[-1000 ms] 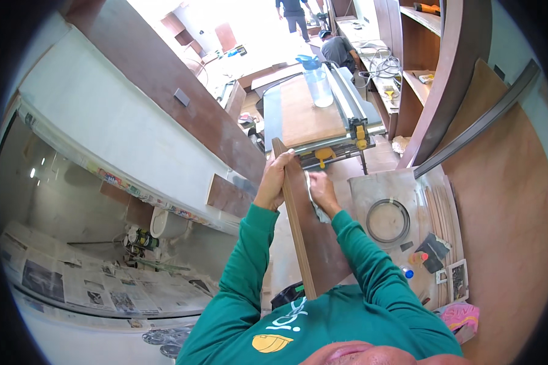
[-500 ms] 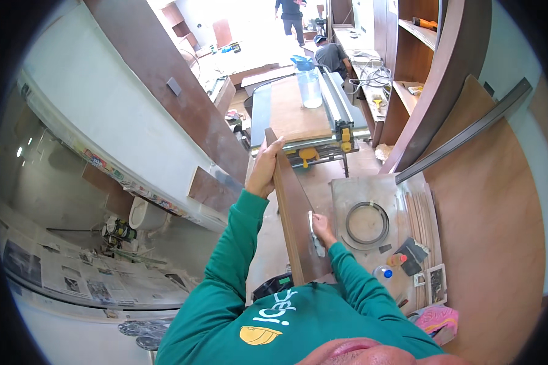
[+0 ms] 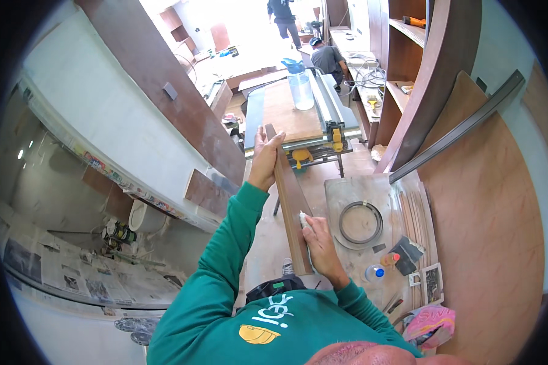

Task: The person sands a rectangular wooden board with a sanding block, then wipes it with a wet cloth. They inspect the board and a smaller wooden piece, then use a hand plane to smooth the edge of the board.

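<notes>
A long brown board (image 3: pixel 294 210) stands tilted on its narrow edge in front of me, its near end close to my waist. Around its far top end, my left hand (image 3: pixel 265 159) grips it, thumb on one side and fingers on the other. My right hand (image 3: pixel 324 246) is closed on a small white crumpled thing (image 3: pixel 304 220) and presses it along the board's right face near the edge. Most of that white thing is hidden by the fingers, so I cannot tell whether it is a rag or a tube.
Ahead stands a table saw (image 3: pixel 286 115) with a water jug (image 3: pixel 299 88) on it. To the right, a dusty panel (image 3: pixel 341 191) bears a coiled band (image 3: pixel 360 222) and bottles (image 3: pixel 374 272). Shelves (image 3: pixel 402 91) line the right. Two people work farther off.
My right hand has turned over and now covers most of the white thing. The board has turned, showing less of its right face. My left hand keeps its hold, its fingers straighter.
</notes>
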Motion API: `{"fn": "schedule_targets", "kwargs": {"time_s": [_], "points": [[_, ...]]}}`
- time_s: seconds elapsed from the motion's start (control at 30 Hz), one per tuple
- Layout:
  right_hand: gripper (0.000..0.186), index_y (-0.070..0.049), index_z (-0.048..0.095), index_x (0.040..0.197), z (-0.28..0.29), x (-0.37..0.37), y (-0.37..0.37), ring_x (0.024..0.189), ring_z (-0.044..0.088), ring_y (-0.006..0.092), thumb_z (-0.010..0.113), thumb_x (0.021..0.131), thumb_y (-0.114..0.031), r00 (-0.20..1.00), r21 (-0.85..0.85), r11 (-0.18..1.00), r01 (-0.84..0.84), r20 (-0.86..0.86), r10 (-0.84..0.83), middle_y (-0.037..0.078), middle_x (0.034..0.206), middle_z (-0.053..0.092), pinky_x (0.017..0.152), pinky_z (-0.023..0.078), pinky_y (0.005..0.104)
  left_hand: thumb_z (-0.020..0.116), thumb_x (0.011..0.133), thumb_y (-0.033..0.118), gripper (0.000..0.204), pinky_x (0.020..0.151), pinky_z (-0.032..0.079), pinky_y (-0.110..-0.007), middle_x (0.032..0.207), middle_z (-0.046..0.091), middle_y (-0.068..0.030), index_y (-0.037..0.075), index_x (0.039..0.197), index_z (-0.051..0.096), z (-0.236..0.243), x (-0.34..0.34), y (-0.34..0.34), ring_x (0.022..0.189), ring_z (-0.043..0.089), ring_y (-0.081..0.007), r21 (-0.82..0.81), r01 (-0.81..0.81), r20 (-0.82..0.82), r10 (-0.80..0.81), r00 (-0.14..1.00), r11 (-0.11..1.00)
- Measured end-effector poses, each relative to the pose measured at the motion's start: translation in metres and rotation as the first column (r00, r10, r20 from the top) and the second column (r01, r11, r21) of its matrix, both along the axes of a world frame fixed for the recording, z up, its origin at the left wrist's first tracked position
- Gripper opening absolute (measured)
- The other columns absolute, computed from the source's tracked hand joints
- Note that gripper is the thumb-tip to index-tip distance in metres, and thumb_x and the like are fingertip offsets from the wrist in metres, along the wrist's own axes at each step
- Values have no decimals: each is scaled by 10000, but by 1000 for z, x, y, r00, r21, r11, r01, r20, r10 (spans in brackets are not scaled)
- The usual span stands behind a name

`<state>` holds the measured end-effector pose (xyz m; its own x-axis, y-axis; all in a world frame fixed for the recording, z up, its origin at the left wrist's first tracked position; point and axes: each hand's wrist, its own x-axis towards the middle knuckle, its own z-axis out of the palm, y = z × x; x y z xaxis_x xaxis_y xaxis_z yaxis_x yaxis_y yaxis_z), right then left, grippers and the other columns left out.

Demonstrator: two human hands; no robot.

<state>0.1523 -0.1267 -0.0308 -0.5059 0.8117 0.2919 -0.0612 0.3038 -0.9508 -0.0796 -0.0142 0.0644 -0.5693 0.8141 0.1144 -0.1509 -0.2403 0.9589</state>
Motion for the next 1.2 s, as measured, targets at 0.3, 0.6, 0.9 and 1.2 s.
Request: {"fn": "schedule_targets", "kwargs": {"time_s": [0.3, 0.6, 0.9, 1.2], "points": [[320, 25, 650, 1311, 0, 41, -16, 1125, 639, 263, 598, 1055, -161, 996, -192, 978, 83, 1, -84, 145, 1166, 660, 1019, 481, 346, 401, 1090, 590, 651, 1281, 197, -535, 1102, 753, -94, 67, 1050, 786, 21, 81, -117, 1293, 642, -305, 140, 546, -889, -139, 437, 826], [216, 20, 681, 1202, 61, 48, -95, 1039, 664, 280, 636, 1026, -95, 960, -18, 960, 278, -30, -279, 160, 1131, 678, 922, 520, 361, 471, 1079, 552, 597, 1049, 405, -485, 708, 636, -5, 128, 689, 627, 5, 97, -170, 702, 590, -224, 247, 574, -926, 15, 378, 781], [179, -2, 726, 1160, -66, -2, -133, 1026, 668, 264, 671, 1011, -85, 925, -146, 913, 380, 61, -376, 123, 1108, 692, 913, 525, 357, 276, 1141, 399, 663, 991, 417, -489, 620, 564, 8, 141, 595, 549, -11, 50, -202, 637, 529, -218, 384, 487, -869, 130, 477, 785], [195, 4, 745, 1132, 21, -39, -175, 1024, 660, 177, 680, 950, 32, 916, -105, 937, 333, -201, -348, 84, 1073, 697, 905, 524, 296, 335, 1123, 353, 555, 1025, 404, -518, 612, 546, 10, 151, 677, 595, -36, 22, -243, 658, 551, -216, 486, 410, -809, 220, 546, 772]]}}
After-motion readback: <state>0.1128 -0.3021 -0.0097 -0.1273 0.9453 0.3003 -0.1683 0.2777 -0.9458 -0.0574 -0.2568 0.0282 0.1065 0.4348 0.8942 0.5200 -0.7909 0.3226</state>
